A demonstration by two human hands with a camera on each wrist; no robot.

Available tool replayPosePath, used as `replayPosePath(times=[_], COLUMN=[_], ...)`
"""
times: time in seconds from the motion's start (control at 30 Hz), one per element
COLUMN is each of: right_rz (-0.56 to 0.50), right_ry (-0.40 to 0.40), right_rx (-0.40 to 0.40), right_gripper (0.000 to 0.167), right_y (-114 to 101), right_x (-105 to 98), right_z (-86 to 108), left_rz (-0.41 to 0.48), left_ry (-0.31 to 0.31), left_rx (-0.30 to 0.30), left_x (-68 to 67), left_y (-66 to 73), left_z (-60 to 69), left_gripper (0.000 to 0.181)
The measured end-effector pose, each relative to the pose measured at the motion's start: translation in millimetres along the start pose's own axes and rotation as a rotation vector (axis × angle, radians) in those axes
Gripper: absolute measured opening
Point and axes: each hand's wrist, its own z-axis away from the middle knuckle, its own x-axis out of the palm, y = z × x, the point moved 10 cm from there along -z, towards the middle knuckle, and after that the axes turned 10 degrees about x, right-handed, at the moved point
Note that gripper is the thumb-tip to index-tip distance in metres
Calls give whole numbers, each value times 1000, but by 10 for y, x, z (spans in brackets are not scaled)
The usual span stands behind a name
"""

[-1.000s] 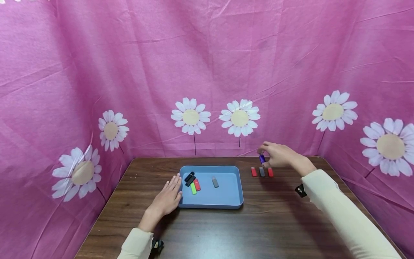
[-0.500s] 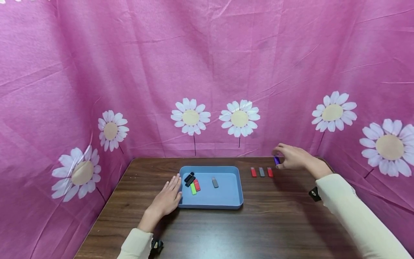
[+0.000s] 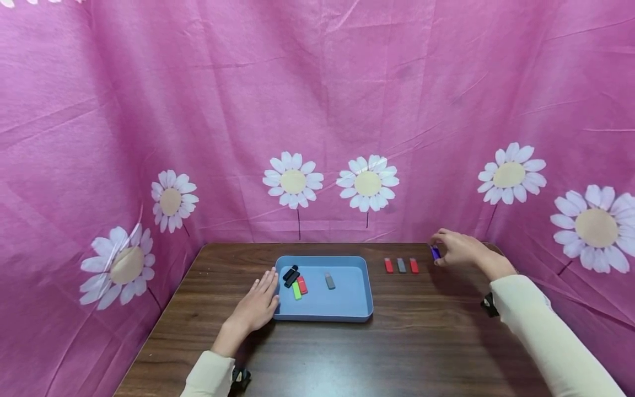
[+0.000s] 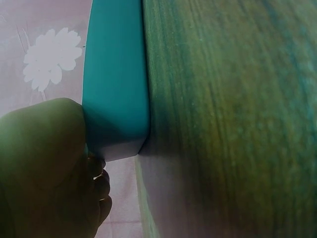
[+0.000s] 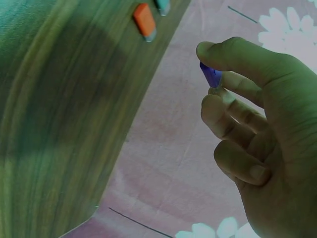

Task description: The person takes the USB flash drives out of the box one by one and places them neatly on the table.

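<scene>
My right hand (image 3: pixel 458 249) pinches a purple USB stick (image 3: pixel 435 253) between thumb and fingers, near the table's back right. In the right wrist view the same purple stick (image 5: pixel 211 75) sits between the thumb and fingers of my hand (image 5: pixel 262 119). To its left lie a red stick (image 3: pixel 388 266), a grey stick (image 3: pixel 401 266) and another red stick (image 3: pixel 414 266) in a row. My left hand (image 3: pixel 255 304) rests with straight fingers against the left side of the blue tray (image 3: pixel 322 317). The tray holds black pieces (image 3: pixel 291 277), a red (image 3: pixel 302 285), a green (image 3: pixel 296 290) and a grey stick (image 3: pixel 329 281).
A brown wooden table (image 3: pixel 397 353) carries everything. Behind it and at both sides hangs a pink cloth (image 3: pixel 327 99) with white daisies, meeting the table's back edge close to my right hand.
My right hand has moved right with the purple stick, from behind the row to a spot beyond its right end, and sunk a little. My left hand and the tray hold still.
</scene>
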Motion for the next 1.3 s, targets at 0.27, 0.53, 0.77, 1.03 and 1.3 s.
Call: replayPosePath(times=[0.27,0.53,0.77,1.03,1.3], right_rz=[-52,-83,-87,-84,-80], right_ry=[-31,-61,-111,-131,-176], right_rx=[15,2,54,78,99], right_gripper=[48,50,52,50,56], right_y=[90,133,203,214,299], right_x=[190,374,513,609,738], right_z=[-31,-69,-103,-134,-123], left_rz=[-6,6,4,8,-2], left_ry=[4,2,-5,1,-12], left_rx=[2,9,-2,0,-6], left_x=[-1,3,-10,-5,4], left_y=[-8,14,5,0,-16], left_z=[-4,2,-7,-5,-16], left_gripper=[60,60,60,60,60])
